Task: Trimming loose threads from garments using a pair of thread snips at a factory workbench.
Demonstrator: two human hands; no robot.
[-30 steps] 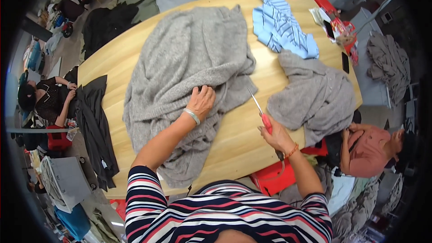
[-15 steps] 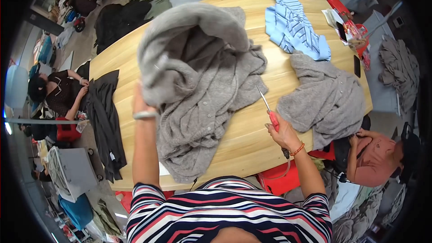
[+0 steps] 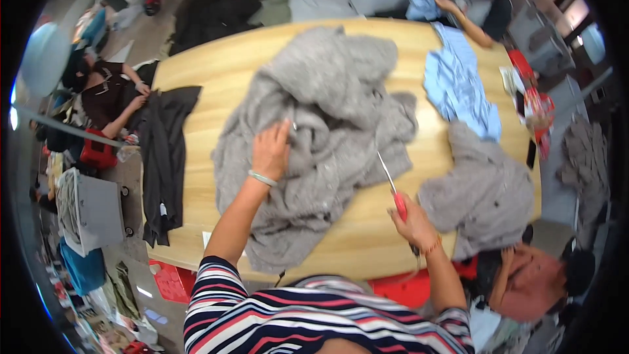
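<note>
A large grey knitted garment [image 3: 327, 72] lies bunched in folds on the middle of the table, with small buttons along one part. My left hand [image 3: 271, 151], a pale bangle at its wrist, rests on its folds with the fingers stretched out. A small light spot shows on the knit beside the fingertips. On the right, my right hand [image 3: 414, 221] is closed round a red-handled tool [image 3: 388, 176] with a long, thin metal tip. The tip points up and left, at the garment's right edge. A cord leaves the handle below the hand.
Another grey knitted garment [image 3: 481, 187] lies to the right, touching a blue striped garment [image 3: 458, 78]. Dark trousers [image 3: 167, 164] hang over the table's left edge. Co-workers sit at the left, far right and near right. A black phone [image 3: 531, 153] lies at the right edge.
The raised part of the grey garment has come down onto the pile. My left hand has moved right, from its left edge onto the folds. The right hand keeps the red-handled tool.
</note>
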